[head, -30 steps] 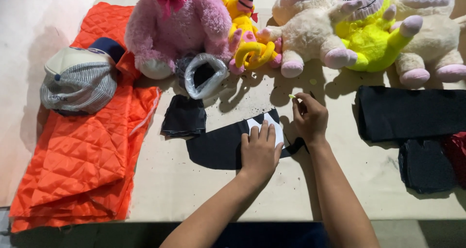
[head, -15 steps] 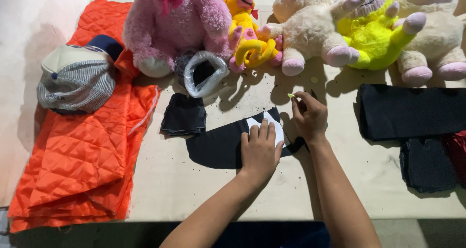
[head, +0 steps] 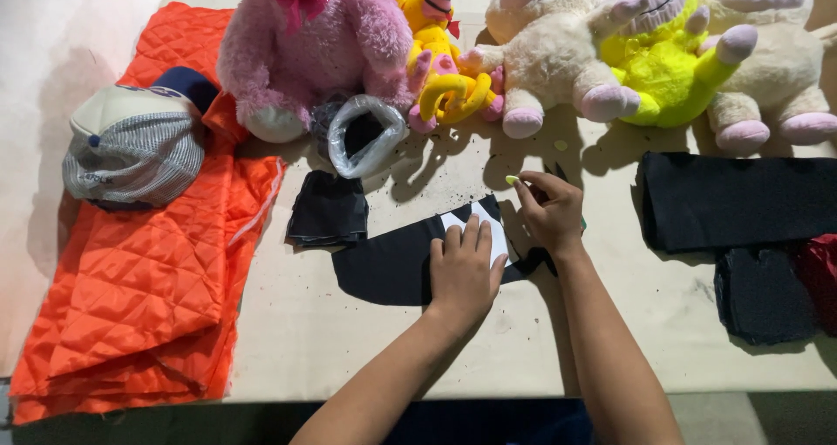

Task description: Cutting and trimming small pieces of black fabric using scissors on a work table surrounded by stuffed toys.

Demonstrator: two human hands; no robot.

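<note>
My left hand [head: 464, 269] lies flat, fingers spread, on a white paper pattern [head: 485, 229] that sits on a curved piece of black fabric [head: 384, 266] in the middle of the table. My right hand [head: 549, 211] is just right of the pattern. It pinches a small yellow-green piece of chalk [head: 512, 180] between thumb and fingers, close to the pattern's upper right edge. Part of the pattern is hidden under my left hand.
Plush toys line the far edge: pink [head: 305, 53], yellow [head: 440, 70], cream [head: 545, 53], yellow-green [head: 663, 61]. A plastic bag [head: 366, 135], a small black stack [head: 330, 210], orange quilted fabric [head: 139, 271], a striped cap [head: 131, 149]; more black fabric [head: 741, 201] at right.
Both hands stay in almost the same place on the pattern and fabric; only the view has shifted slightly.
</note>
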